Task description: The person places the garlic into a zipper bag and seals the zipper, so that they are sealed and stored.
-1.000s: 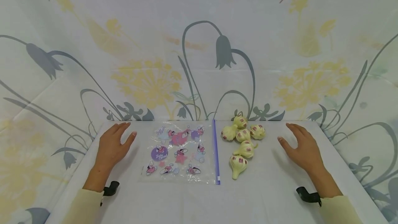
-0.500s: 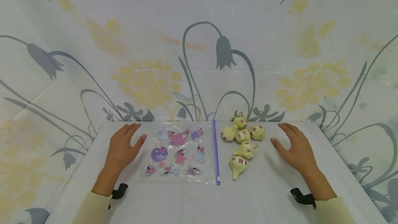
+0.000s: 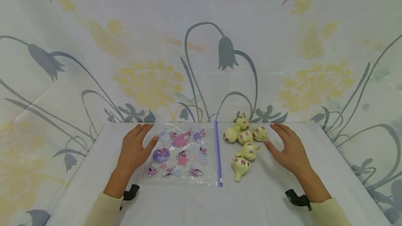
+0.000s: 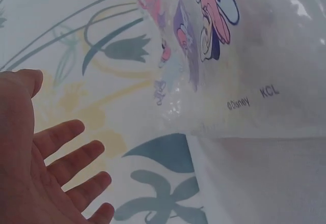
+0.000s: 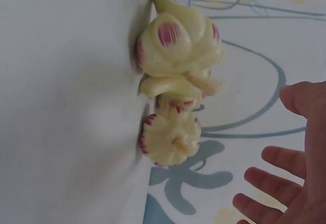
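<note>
Preparing to grasp seems the step: left hand near the zip bag, right hand beside the garlic bulbs on the surface, fingers apart (nothing held). The next move likely needs the fingers curled.

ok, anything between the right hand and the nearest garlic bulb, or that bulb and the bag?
Nothing visible between the right hand and that garlic bulb. Toward the bag, yes: other bulbs lie straight across, then the bag's purple zip strip; can't tell if it's open.
</note>
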Demonstrator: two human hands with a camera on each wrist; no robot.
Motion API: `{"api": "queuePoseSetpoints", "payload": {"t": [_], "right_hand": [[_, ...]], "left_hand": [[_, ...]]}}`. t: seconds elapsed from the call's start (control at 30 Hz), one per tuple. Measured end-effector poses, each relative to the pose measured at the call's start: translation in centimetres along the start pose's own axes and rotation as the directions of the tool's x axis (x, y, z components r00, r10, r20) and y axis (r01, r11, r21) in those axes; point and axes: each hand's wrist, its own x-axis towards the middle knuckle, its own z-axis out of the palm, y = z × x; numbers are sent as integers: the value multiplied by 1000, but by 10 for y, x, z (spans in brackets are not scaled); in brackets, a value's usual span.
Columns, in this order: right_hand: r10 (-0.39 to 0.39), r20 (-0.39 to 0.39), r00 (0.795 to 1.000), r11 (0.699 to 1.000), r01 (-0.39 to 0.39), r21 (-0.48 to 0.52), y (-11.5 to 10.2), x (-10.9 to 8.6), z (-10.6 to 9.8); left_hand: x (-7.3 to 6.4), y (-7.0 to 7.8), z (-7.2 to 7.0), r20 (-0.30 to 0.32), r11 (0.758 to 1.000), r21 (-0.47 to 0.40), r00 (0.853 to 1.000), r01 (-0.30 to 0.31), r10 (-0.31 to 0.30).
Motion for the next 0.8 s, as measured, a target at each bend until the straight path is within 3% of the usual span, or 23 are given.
{"api": "queuePoseSetpoints", "payload": {"t": [0.33,0.57,0.8], "right_hand": [[-41,5,999,998,41,46,-15,3,9],[-89,26,996,994,88,63,-23,1,18],[-78,67,995,994,73,79,-34,-3,26]], "left_hand": [[3,15,10,74,1000,-17,997,3,-1],[3,27,22,111,998,-42,993,-43,47],[-2,46,32,176,998,-43,984,-34,41]]}}
